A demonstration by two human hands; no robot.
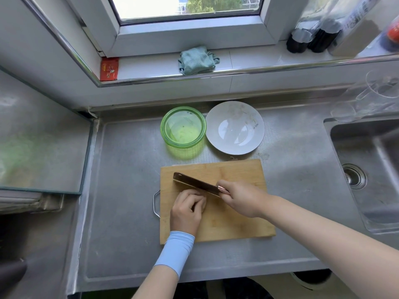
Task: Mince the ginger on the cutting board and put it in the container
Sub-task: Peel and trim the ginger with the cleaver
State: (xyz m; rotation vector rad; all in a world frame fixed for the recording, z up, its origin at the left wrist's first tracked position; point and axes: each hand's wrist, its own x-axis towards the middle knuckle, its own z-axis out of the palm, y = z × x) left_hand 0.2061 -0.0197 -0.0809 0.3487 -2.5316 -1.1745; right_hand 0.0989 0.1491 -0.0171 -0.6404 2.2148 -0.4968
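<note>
The left hand (187, 209) curls over the small, hard, likely slippery ginger, hidden underneath, on the cutting board (237, 223) near the front edge of the table (125, 234), while the right hand (241, 199) grips the knife (194, 183).

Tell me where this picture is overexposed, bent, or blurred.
Head view: the window is blown out; the windowsill edge curves from wide-angle distortion; the bottles at top right are smeared; the plate carries a glare patch; the right hand and knife look sharp.
</note>
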